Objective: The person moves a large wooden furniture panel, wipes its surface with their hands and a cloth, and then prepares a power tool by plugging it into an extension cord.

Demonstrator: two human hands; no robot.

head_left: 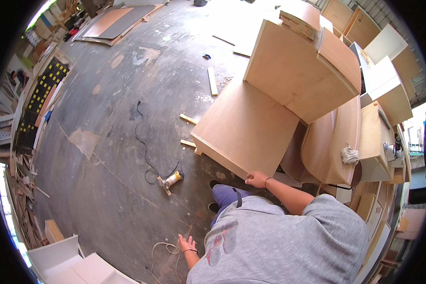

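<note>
My right hand [256, 179] is closed on the near corner of a large light-brown wooden panel [251, 123]. The panel lies flat, raised off the floor on wooden strips. A second wooden panel [298, 71] stands upright across its far right side. Low to the left of my body, my left hand [187, 244] hangs open with its fingers apart, holding nothing. A yellow-and-white corded power tool [173, 179] lies on the floor in front of my legs, its black cord [139, 132] trailing away.
Curved wooden panels [333, 137] and cabinet boxes [388, 90] crowd the right side. A loose pale cable [163, 246] lies near my left hand, beside white boards [85, 267]. Short wooden strips [212, 81] lie on the grey floor [104, 142]. Stacked sheets [118, 21] sit at the far left.
</note>
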